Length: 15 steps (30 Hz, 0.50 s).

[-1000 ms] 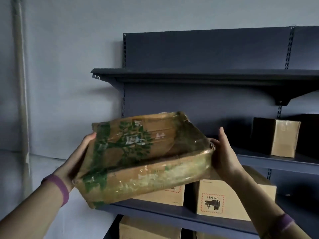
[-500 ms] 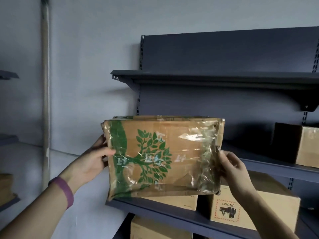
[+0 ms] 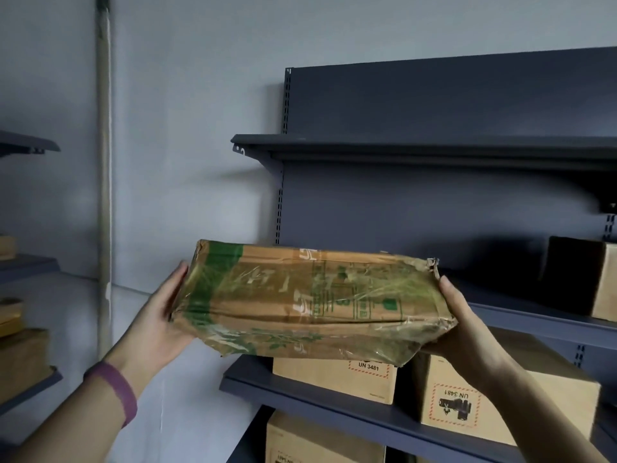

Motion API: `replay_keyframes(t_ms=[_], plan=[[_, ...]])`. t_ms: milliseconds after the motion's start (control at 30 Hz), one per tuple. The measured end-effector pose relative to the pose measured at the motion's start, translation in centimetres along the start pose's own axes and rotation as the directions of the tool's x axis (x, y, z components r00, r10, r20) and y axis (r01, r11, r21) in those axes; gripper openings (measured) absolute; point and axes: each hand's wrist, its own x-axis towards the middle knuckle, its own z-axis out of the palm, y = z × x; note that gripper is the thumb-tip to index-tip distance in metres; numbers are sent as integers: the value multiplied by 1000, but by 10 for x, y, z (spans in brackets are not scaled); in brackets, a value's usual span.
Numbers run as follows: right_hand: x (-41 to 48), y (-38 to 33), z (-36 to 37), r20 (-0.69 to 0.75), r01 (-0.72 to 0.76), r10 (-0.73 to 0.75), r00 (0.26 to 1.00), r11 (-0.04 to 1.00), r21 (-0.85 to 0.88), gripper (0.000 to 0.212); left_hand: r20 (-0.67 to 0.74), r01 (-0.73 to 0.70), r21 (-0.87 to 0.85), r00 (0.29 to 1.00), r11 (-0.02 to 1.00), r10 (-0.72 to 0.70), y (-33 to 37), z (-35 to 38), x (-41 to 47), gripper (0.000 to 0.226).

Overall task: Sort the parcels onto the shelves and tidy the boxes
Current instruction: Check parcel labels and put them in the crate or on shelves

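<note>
Head view: I hold the parcel (image 3: 310, 302) in the air, long side across, its clear wrap crinkled over green print. My left hand (image 3: 160, 322) grips its left end and my right hand (image 3: 464, 329) cups the right end from below. It hangs in front of the shelving, above the lower shelf (image 3: 300, 399) and its two labelled boxes (image 3: 337, 379).

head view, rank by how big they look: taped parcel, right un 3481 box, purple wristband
1. taped parcel: largest, though it is held near the camera, which flatters it.
2. right UN 3481 box: partly hidden.
3. purple wristband: smallest.
</note>
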Motion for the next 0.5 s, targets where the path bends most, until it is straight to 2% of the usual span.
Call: replay_keyframes(t_ms=[67,133,300,400,467,500], plan=[[-4,3,-1,32,0,-1,999,1000,29,67,-61,61,83,997,995,-56,2,-2,-4,64],[-9,8,-2,27,1,-3,1000,998,56,62,-181,153,102,974,983,-133,0,-2,-7,74],[-23,13,0,55,43,-42,998,999,-15,44,-318,322,98,907,942,-277,2,-6,-17,58],[-28,6,3,82,59,-59,995,998,7,49,-367,271,174,910,947,-193,7,-10,-19,38],[-28,3,9,24,86,-89,996,992,88,37,-340,280,153,915,948,-216,8,-7,-27,29],[-27,2,11,-32,95,-92,995,987,128,45,-323,308,139,913,941,-251,9,-5,-33,29]])
